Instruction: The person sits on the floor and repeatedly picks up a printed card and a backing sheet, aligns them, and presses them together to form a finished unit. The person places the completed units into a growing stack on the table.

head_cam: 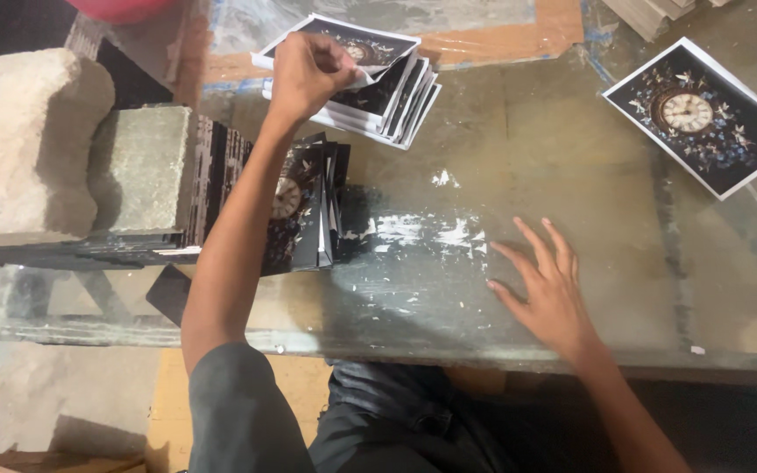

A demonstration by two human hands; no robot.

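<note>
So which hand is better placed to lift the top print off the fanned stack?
Left. The left hand already pinches a corner of the top print, while the right hand rests flat on the table, apart.

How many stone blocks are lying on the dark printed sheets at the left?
2: a large pale rough block at the far left, and a smaller grey block right beside it. Others may be hidden outside the picture.

A worn glass-topped table (589, 201) carries a fanned stack of clock prints (387, 88) at upper centre, one loose clock print (703, 114) at upper right, and stone blocks (63, 144) at left.
</note>
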